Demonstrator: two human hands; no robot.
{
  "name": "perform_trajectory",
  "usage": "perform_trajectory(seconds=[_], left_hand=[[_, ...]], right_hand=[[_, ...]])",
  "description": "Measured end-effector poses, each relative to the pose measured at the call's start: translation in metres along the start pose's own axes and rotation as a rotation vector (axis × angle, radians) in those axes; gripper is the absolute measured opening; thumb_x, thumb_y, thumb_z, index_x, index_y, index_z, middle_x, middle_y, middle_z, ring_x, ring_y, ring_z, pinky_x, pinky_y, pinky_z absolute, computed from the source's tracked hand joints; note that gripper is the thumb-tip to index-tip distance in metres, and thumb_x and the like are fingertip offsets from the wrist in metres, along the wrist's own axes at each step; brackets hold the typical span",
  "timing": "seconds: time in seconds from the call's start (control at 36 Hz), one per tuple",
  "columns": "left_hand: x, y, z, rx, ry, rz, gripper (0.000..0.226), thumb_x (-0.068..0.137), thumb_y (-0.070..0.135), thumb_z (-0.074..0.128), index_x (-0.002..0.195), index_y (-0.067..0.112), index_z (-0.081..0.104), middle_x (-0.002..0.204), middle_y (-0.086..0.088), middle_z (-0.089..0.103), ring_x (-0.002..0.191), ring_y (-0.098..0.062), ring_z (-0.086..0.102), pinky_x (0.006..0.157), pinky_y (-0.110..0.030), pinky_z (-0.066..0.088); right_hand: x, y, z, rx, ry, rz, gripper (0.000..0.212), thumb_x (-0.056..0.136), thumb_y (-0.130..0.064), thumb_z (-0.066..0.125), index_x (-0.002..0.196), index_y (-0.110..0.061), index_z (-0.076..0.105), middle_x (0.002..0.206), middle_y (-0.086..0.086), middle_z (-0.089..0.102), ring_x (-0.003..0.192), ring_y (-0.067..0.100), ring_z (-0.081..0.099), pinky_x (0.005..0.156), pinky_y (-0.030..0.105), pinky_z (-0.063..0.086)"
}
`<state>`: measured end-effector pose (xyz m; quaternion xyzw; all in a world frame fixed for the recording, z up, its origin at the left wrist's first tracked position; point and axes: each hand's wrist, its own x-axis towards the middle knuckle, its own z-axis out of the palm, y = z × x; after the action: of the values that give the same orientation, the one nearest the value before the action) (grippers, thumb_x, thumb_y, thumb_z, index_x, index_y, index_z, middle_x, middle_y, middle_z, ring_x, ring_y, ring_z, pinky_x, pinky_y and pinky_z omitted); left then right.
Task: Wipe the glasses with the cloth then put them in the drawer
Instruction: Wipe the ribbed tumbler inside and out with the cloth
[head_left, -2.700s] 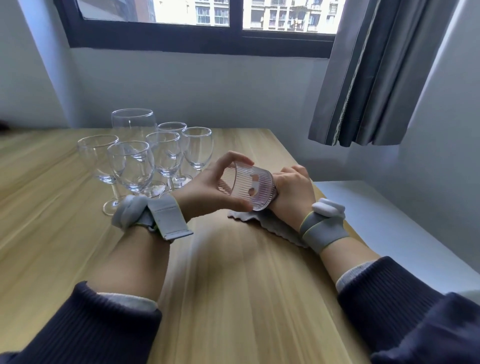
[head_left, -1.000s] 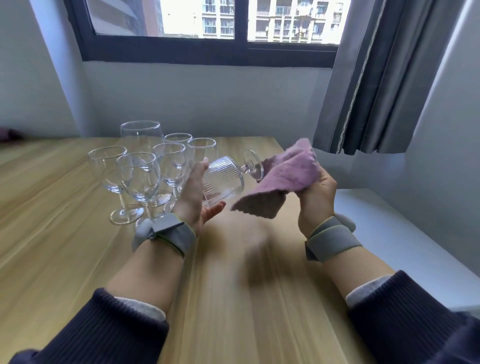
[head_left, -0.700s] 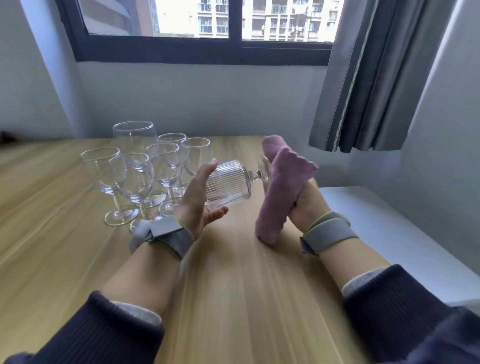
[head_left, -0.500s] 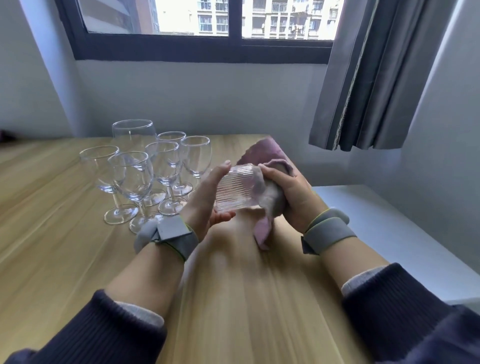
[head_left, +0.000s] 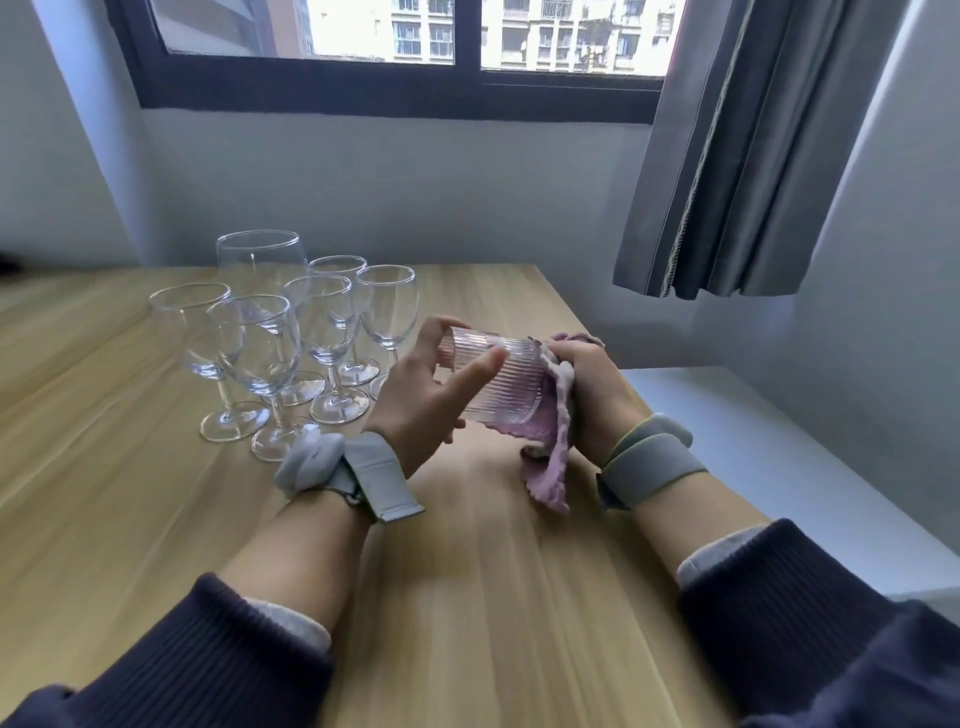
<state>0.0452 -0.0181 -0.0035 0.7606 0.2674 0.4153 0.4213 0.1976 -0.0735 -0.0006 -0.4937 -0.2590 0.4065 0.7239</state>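
So the wiping has properly started. A second ago the pink cloth (head_left: 551, 441) was just flapping in the air off to the right of the ribbed glass (head_left: 493, 382), clear of it. Half a second ago it had landed on the far end of the glass, and now it's bunched right round that end, with a loose tail hanging down towards the wooden table (head_left: 156, 493).

The left hand (head_left: 423, 397) grips the glass near its open rim, thumb lying across the near side of the ribbing and fingers curled round the far side, so it's a proper wrap. The glass is held on its side above the table, rim pointing left, roughly in the middle between both wrists. The right hand (head_left: 592, 387) has its fingers curled over the cloth and is pressing it onto the base end (the stem and foot that were sticking out earlier are swallowed by the cloth, so I can't tell exactly how the fingers sit on them).

My read: this is the first glass of the batch, and only just begun. The six plain wine glasses (head_left: 291, 338) stand clustered on the table to the left and a bit further back, well apart from the cloth and looking untouched. No drawer in view at all, so the putting-away part is a long way off. The white surface (head_left: 779, 452) beside the table on the right might be relevant, can't say.
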Motion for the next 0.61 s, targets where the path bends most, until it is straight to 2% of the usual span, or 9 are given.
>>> perform_trajectory(seconds=[0.06,0.14,0.25,0.31,0.36,0.42,0.47,0.56,0.61], left_hand=[[0.004,0.001,0.0,-0.099,-0.004,-0.076,0.052,0.069,0.064,0.06,0.101,0.023,0.051,0.088,-0.013,0.062,0.047,-0.026,0.054,0.038,-0.029,0.044],[0.008,0.006,-0.001,-0.272,-0.053,-0.241,0.047,0.076,0.055,0.059,0.1,0.016,0.052,0.08,-0.011,0.057,0.044,-0.024,0.05,0.035,-0.022,0.038],[0.005,0.009,-0.004,-0.423,-0.144,-0.458,0.028,0.091,0.048,0.051,0.088,0.021,0.058,0.069,-0.002,0.058,0.055,-0.019,0.051,0.048,-0.023,0.04],[0.004,0.009,-0.007,-0.511,-0.163,-0.547,0.03,0.089,0.048,0.052,0.083,0.02,0.06,0.065,0.0,0.059,0.059,-0.017,0.054,0.049,-0.023,0.041],[0.002,0.011,-0.007,-0.539,-0.154,-0.582,0.032,0.089,0.049,0.052,0.082,0.018,0.061,0.065,-0.001,0.059,0.06,-0.017,0.056,0.048,-0.022,0.041],[0.001,0.013,-0.002,-0.495,-0.105,-0.556,0.033,0.091,0.049,0.049,0.083,0.018,0.058,0.072,-0.003,0.057,0.066,-0.019,0.055,0.052,-0.024,0.042],[0.0,0.015,0.001,-0.425,-0.049,-0.496,0.033,0.091,0.049,0.047,0.081,0.019,0.056,0.075,-0.006,0.056,0.065,-0.02,0.054,0.057,-0.028,0.043],[0.001,0.009,0.003,-0.273,0.044,-0.341,0.044,0.08,0.058,0.051,0.094,0.017,0.058,0.082,-0.012,0.058,0.052,-0.022,0.053,0.041,-0.023,0.039],[0.001,0.006,0.0,-0.165,0.084,-0.198,0.057,0.072,0.062,0.05,0.104,0.014,0.056,0.086,-0.014,0.057,0.057,-0.024,0.054,0.036,-0.022,0.036]], right_hand=[[-0.002,-0.001,0.002,-0.054,0.041,-0.116,0.031,0.092,-0.007,0.051,0.062,-0.012,0.057,0.066,0.008,0.056,0.074,0.022,0.056,0.08,0.036,0.047],[-0.005,0.0,0.004,-0.129,0.039,-0.342,0.021,0.089,-0.009,0.054,0.069,-0.012,0.058,0.069,0.007,0.059,0.076,0.023,0.058,0.082,0.041,0.049],[-0.008,0.005,-0.001,-0.329,-0.064,-0.636,0.01,0.085,-0.025,0.056,0.077,-0.021,0.061,0.081,0.005,0.064,0.084,0.026,0.062,0.084,0.046,0.051],[-0.008,0.006,-0.002,-0.444,-0.104,-0.792,0.01,0.088,-0.028,0.055,0.082,-0.023,0.06,0.085,0.004,0.063,0.086,0.024,0.062,0.084,0.046,0.052],[-0.007,0.006,-0.003,-0.475,-0.125,-0.864,0.009,0.09,-0.024,0.054,0.082,-0.025,0.059,0.086,0.002,0.063,0.085,0.023,0.061,0.083,0.046,0.051],[-0.005,0.005,-0.003,-0.424,-0.123,-0.809,0.014,0.088,-0.018,0.054,0.077,-0.024,0.059,0.081,-0.001,0.063,0.082,0.02,0.059,0.08,0.038,0.05],[-0.005,0.004,0.001,-0.327,-0.106,-0.663,0.016,0.082,-0.013,0.053,0.069,-0.019,0.059,0.073,-0.002,0.062,0.076,0.017,0.058,0.076,0.03,0.048],[-0.004,0.001,0.005,-0.135,-0.04,-0.33,0.023,0.073,-0.01,0.052,0.055,-0.019,0.061,0.059,0.0,0.058,0.068,0.019,0.056,0.068,0.028,0.049],[-0.004,-0.002,0.005,-0.08,-0.043,-0.161,0.038,0.082,-0.006,0.05,0.047,-0.017,0.06,0.052,0.0,0.055,0.066,0.02,0.053,0.065,0.028,0.047]])
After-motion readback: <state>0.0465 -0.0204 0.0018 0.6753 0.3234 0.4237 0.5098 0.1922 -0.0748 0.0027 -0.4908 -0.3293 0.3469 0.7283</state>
